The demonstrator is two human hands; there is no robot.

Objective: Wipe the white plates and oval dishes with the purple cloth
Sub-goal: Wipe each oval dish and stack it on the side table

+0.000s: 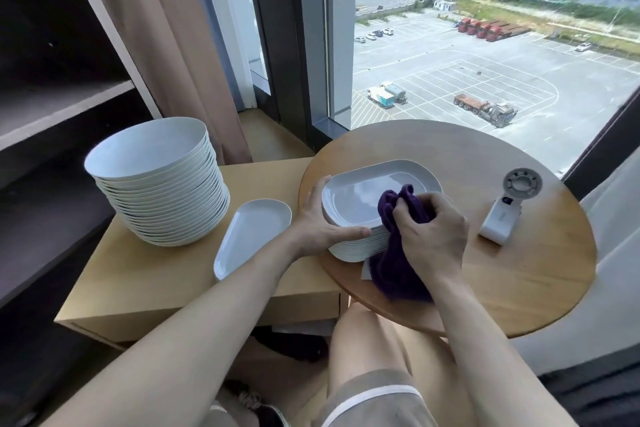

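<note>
The purple cloth (391,263) is bunched on the near right part of the top oval dish (360,198); its tail hangs over the rim, down the side of the dish stack (353,250) and onto the round worktop (485,281); the right grip (433,236) is clamped on the cloth, fingers curled round it; the left grip (322,222) lies with straight fingers against the stack's near left side, thumb at the top rim, bracing it.

Hazards, as judged:
- The stack stands near the round worktop's left edge; a hard wiping stroke leftward could shift it outward if the brace slackens.
- The top dish rests loose on glazed ware; downward pressure at its rim could tip or skate it.
- The trailing tail could snag under the stack and drag it.
- The left forearm passes above the single oval dish (252,236) on the lower worktop (138,281); a dropped elbow could knock it; the round plate stack (162,184) stands beside it.
</note>
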